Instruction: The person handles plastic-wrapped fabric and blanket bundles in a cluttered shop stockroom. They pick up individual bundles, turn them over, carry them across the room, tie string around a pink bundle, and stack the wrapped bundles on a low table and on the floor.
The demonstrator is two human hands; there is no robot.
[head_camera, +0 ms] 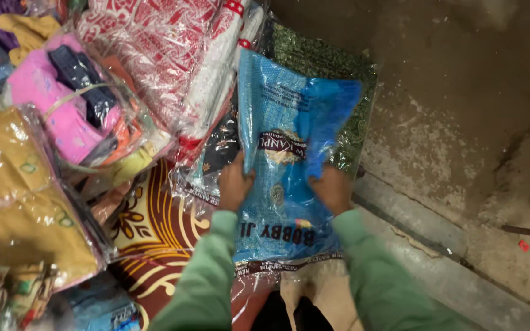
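Head view: the left hand [234, 184] grips the left edge of a blue woven plastic bag [289, 159], fingers curled shut on the material. The right hand [334, 189] grips the bag's right edge likewise, fingers closed on it. Both arms wear light green sleeves [207, 276]. The bag is held flat between the hands, its upper right corner folded over, above a pile of clear-wrapped textile packs. A red-and-white patterned pack [173, 55] lies upper left, a pink pack [62, 104] beside it, a mustard-yellow pack [19, 190] at far left. A dark green glittery pack [351, 67] lies beneath the bag. Bare concrete floor [461, 92] at right.
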